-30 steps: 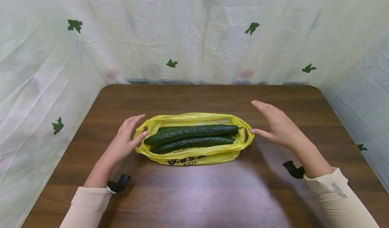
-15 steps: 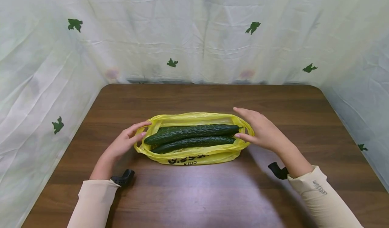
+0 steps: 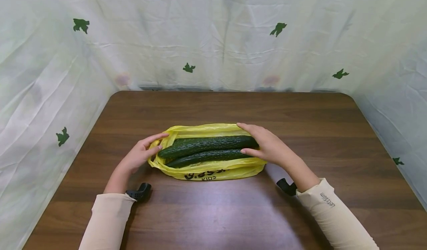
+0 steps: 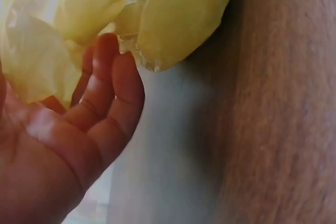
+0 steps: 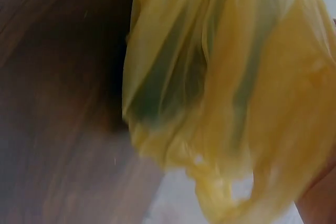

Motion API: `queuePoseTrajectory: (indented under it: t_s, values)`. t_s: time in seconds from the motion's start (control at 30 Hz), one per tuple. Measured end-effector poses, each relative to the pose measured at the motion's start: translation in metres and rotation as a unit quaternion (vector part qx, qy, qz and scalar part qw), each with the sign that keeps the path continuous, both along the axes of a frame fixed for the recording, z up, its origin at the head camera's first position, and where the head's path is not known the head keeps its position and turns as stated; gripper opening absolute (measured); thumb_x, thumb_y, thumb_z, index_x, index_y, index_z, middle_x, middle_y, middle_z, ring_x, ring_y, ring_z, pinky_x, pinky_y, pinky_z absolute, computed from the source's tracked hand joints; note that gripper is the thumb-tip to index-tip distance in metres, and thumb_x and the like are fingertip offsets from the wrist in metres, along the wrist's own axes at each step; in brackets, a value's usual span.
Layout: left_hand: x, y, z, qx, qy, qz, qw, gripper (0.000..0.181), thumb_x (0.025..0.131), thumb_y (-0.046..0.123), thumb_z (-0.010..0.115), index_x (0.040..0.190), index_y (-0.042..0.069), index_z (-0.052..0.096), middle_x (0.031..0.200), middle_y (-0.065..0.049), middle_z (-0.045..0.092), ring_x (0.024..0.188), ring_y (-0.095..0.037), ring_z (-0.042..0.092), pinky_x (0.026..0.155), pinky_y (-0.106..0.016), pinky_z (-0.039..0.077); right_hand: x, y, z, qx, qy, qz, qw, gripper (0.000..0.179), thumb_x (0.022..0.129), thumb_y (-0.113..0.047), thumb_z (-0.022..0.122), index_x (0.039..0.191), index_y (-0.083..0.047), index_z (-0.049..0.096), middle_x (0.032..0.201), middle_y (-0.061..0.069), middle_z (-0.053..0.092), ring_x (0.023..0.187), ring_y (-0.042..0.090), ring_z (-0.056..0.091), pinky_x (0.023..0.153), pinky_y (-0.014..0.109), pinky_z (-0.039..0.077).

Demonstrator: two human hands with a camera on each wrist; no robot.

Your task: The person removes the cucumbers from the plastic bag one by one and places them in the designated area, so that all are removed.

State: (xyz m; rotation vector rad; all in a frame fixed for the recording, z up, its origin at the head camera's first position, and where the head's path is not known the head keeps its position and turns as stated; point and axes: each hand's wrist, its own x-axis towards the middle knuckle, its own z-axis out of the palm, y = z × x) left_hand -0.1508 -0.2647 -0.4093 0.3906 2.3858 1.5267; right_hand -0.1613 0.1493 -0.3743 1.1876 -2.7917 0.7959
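Whitish draped fabric point(image 3: 207, 27) with dark green bird-shaped patches point(image 3: 188, 67) surrounds a brown wood-grain tabletop point(image 3: 213, 109), where a yellow plastic bag point(image 3: 217, 168) lies with its mouth gaping upward. At the bag's left end, the left hand point(image 3: 138, 155) has its thumb apart from its lightly bent fingers, grasping nothing. Over the bag's right end, the right hand point(image 3: 267, 144) spreads thumb and fingers above the mouth and looks free of any grip; whether its thumb touches a cucumber, I cannot tell.

Between the hands, inside the bag, lie a rear cucumber point(image 3: 207, 146) and a front cucumber point(image 3: 207, 156), side by side along its length; a dark green edge behind them may be a third.

Both look firm and moderately heavy, likely rigid enough to be lifted from one place, though they could snap if bent. Their bumpy skin should give some grip, but may be slick if damp. Best held round the thick middle, or by both ends for balance. By contrast, the bag's film looks thin and limp: it would probably cling, slide or tear, so its bunched handles at either end seem the sounder hold.
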Motion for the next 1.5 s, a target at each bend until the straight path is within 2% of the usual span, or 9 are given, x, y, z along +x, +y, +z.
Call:
queuePoseTrajectory:
  t_s: [0.07, 0.17, 0.4, 0.53, 0.77, 0.93, 1.17, 1.5]
  values:
    - [0.0, 0.0, 0.0, 0.011, -0.004, 0.002, 0.9999, 0.044, 0.092, 0.015, 0.051, 0.135, 0.011, 0.042, 0.142, -0.01, 0.029, 0.125, -0.027, 0.026, 0.082, -0.019, 0.041, -0.002, -0.006, -0.003, 0.002, 0.006, 0.005, 1.0, 0.073, 0.083, -0.037, 0.063, 0.142, -0.014, 0.027, 0.139, 0.005, 0.035, 0.123, 0.023, 0.036, 0.097, 0.042, 0.03]
    - [-0.001, 0.001, -0.001, 0.022, -0.008, 0.008, 0.9997, 0.044, 0.091, 0.013, 0.052, 0.134, 0.011, 0.042, 0.141, -0.01, 0.03, 0.123, -0.027, 0.029, 0.08, -0.019, 0.043, -0.005, -0.014, -0.006, 0.006, 0.007, 0.01, 0.9999, 0.072, 0.082, -0.033, 0.065, 0.142, -0.016, 0.028, 0.138, 0.005, 0.037, 0.123, 0.021, 0.036, 0.098, 0.039, 0.03]
    - [-0.002, -0.001, -0.006, 0.027, 0.003, 0.011, 0.9996, 0.044, 0.091, 0.012, 0.052, 0.134, 0.01, 0.042, 0.14, -0.012, 0.031, 0.125, -0.027, 0.027, 0.082, -0.017, 0.041, -0.011, -0.026, -0.013, 0.024, -0.049, 0.009, 0.9985, 0.068, 0.083, -0.03, 0.065, 0.141, -0.022, 0.029, 0.138, -0.001, 0.036, 0.124, 0.019, 0.033, 0.097, 0.039, 0.031]
    - [-0.001, -0.003, -0.009, 0.039, 0.011, 0.008, 0.9992, 0.045, 0.092, 0.013, 0.051, 0.135, 0.009, 0.041, 0.141, -0.013, 0.03, 0.127, -0.029, 0.024, 0.084, -0.015, 0.038, -0.015, -0.029, -0.016, 0.044, -0.062, 0.007, 0.9971, 0.065, 0.083, -0.028, 0.064, 0.139, -0.022, 0.032, 0.138, -0.001, 0.037, 0.124, 0.019, 0.034, 0.096, 0.039, 0.032]
    - [0.0, -0.003, -0.013, 0.066, 0.011, 0.008, 0.9978, 0.046, 0.092, 0.014, 0.051, 0.136, 0.008, 0.039, 0.142, -0.014, 0.028, 0.128, -0.028, 0.022, 0.085, -0.016, 0.039, -0.019, -0.034, -0.017, 0.063, -0.048, 0.006, 0.9969, 0.053, 0.084, -0.022, 0.064, 0.133, -0.019, 0.044, 0.131, 0.0, 0.044, 0.118, 0.02, 0.041, 0.093, 0.039, 0.035]
    - [-0.001, -0.004, -0.014, 0.068, 0.014, 0.005, 0.9976, 0.046, 0.093, 0.013, 0.05, 0.136, 0.006, 0.038, 0.142, -0.015, 0.027, 0.128, -0.029, 0.021, 0.086, -0.016, 0.038, -0.018, -0.034, -0.016, 0.049, -0.051, 0.003, 0.9974, 0.046, 0.083, -0.021, 0.065, 0.127, -0.017, 0.05, 0.125, 0.002, 0.049, 0.114, 0.021, 0.044, 0.091, 0.04, 0.037]
    - [-0.001, -0.004, -0.014, 0.072, 0.019, 0.005, 0.9972, 0.045, 0.093, 0.009, 0.048, 0.136, 0.002, 0.037, 0.141, -0.017, 0.028, 0.129, -0.03, 0.019, 0.087, -0.014, 0.036, -0.015, -0.032, -0.015, 0.018, -0.05, 0.013, 0.9985, 0.046, 0.083, -0.019, 0.066, 0.126, -0.015, 0.052, 0.125, 0.003, 0.049, 0.115, 0.022, 0.043, 0.091, 0.042, 0.037]
    - [-0.001, -0.003, -0.014, 0.069, 0.002, 0.013, 0.9976, 0.046, 0.092, 0.012, 0.05, 0.136, 0.007, 0.038, 0.143, -0.013, 0.027, 0.128, -0.028, 0.02, 0.085, -0.016, 0.038, -0.011, -0.03, -0.014, 0.003, -0.033, 0.013, 0.9994, 0.045, 0.082, -0.017, 0.067, 0.125, -0.016, 0.053, 0.123, 0.002, 0.051, 0.114, 0.021, 0.044, 0.091, 0.041, 0.036]
